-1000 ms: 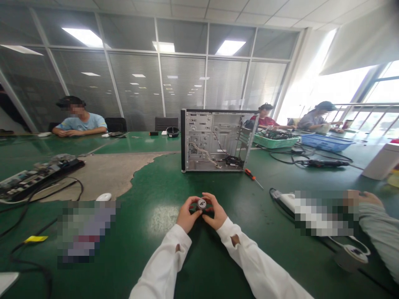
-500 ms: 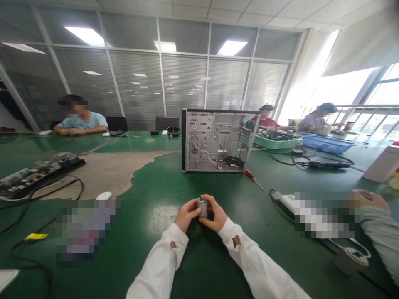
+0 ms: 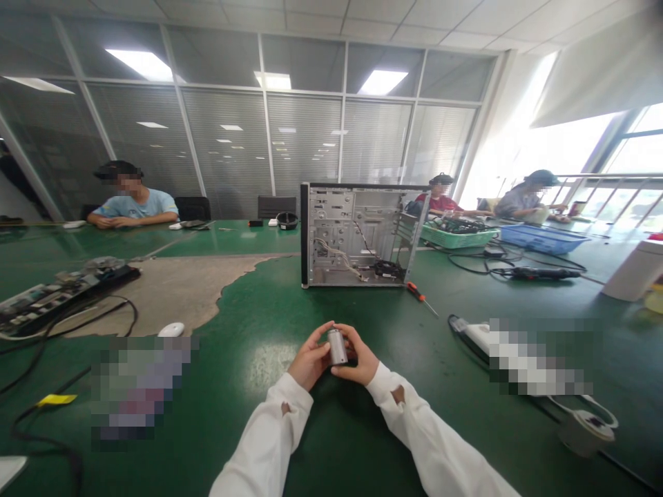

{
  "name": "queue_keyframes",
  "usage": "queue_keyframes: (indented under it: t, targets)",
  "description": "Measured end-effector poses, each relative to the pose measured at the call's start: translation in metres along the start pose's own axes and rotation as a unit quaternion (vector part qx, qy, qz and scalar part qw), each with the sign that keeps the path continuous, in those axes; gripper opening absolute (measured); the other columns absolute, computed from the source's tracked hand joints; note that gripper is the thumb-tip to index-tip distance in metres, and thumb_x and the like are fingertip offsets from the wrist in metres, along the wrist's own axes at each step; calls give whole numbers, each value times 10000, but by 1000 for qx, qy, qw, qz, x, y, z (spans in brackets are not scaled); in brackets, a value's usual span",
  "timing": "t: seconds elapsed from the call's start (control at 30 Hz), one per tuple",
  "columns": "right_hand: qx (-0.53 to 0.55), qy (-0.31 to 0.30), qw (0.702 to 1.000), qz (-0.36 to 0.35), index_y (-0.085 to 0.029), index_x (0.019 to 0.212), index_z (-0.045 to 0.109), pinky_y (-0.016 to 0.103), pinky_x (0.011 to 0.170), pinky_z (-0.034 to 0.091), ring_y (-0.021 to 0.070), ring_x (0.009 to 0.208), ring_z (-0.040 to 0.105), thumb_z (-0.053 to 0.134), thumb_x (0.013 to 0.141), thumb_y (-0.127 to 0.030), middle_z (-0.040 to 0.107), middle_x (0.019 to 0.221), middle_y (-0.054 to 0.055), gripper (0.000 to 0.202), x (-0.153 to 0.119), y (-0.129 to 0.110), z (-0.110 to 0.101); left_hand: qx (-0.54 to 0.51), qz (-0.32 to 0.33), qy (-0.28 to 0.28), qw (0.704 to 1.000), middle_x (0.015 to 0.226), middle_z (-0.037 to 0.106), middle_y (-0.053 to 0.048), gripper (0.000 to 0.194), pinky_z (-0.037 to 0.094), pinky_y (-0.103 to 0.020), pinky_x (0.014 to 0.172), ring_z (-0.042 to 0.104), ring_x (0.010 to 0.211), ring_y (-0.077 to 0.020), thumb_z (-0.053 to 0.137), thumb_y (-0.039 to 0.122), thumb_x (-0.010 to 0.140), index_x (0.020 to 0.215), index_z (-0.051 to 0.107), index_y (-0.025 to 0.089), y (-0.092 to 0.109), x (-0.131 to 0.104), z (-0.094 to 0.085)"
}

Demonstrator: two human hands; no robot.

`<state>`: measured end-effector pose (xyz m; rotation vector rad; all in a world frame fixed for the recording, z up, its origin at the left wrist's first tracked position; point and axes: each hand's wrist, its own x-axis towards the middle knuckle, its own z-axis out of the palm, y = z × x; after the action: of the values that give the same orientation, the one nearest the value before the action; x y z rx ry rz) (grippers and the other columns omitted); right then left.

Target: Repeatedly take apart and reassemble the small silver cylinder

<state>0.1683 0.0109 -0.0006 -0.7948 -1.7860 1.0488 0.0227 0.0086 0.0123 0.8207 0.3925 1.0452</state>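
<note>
My left hand [image 3: 311, 357] and my right hand [image 3: 361, 354] are closed together around a small motor [image 3: 338, 347], a silver metal cylinder. It is held tilted above the green table, in front of my body. The left fingers grip its left side and top, while the right index finger and thumb press its upper right and lower end. My fingers hide part of its right side and top. Beyond the hands stands an open computer case [image 3: 357, 235], with wires and a black fan-like part inside. An orange-handled screwdriver [image 3: 417, 293] lies beside its lower right corner.
On the right are a white power strip [image 3: 479, 336], a green basket [image 3: 460, 237] of parts, a blue basket [image 3: 543, 238] and a black tool [image 3: 546, 273] with cables. A circuit assembly [image 3: 67, 293] and a white mouse [image 3: 171, 330] lie left. Several people sit at the far side.
The motor has turned in my fingers: its top leans left and more of its lower end shows. Another person's hand and sleeve at the right edge have left the view.
</note>
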Motion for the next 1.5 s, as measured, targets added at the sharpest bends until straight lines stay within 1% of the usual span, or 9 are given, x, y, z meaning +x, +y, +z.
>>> queue_keyframes:
  t: [0.1,0.27,0.53,0.73,0.87,1.03,1.23,1.37,1.5]
  targets:
    - [70,-22,997,22,-285,1151,271,313,696,433,173,886,496,674,539,-214,381,1115,67,736,1,3,-2,-15,-9,4,1000,887,612,-84,514,394,-319,775,579,811,-185,567,171,684,1162,380,182,-1,0,-3]
    - [156,-41,986,49,-285,1098,331,292,685,420,156,870,501,689,534,-220,393,1111,58,671,5,7,-6,-23,-32,-8,999,885,612,-101,481,426,-277,663,593,768,-180,525,180,721,1169,350,181,-1,-1,-6]
    - [264,-62,961,58,-249,1020,411,326,770,386,152,886,503,717,502,-230,461,1048,39,602,6,14,-9,-32,-39,-4,999,877,616,-127,409,438,-277,694,592,817,-197,504,158,734,1122,379,121,0,-5,-2]
    - [264,-23,961,84,-187,890,469,320,764,387,140,816,526,709,505,-317,536,909,27,472,7,18,-6,-9,-64,42,997,876,615,-132,308,457,-266,674,602,741,-166,524,190,727,1013,463,92,2,-6,-1]
    - [245,6,960,133,-166,797,491,302,665,423,142,715,539,697,474,-412,557,772,15,455,7,20,-3,3,-82,80,993,851,619,-113,266,472,-260,624,607,683,-154,545,218,715,950,493,105,2,-4,-1]
    - [275,43,946,168,-139,767,522,282,612,428,123,644,540,678,482,-457,560,729,24,455,5,16,2,9,-84,69,994,751,628,-82,228,477,-246,591,618,641,-157,552,232,712,899,504,111,1,-3,-1]
    - [354,37,909,215,-120,845,544,266,596,432,103,602,538,665,539,-423,568,722,40,447,3,6,4,28,-87,68,994,686,639,-87,208,473,-220,562,622,617,-156,538,257,724,859,500,103,0,-1,-3]
    - [356,28,904,237,-113,817,560,253,575,430,91,558,520,641,573,-429,548,639,22,407,3,-2,2,32,-84,65,994,696,647,-103,216,471,-217,558,620,603,-150,526,276,733,848,507,94,0,-1,-5]
    - [363,4,899,243,-112,763,573,243,572,436,79,527,498,610,611,-438,463,545,-22,362,2,-6,0,43,-93,52,993,723,651,-134,259,471,-218,559,619,601,-150,504,302,746,857,526,69,1,-1,-3]
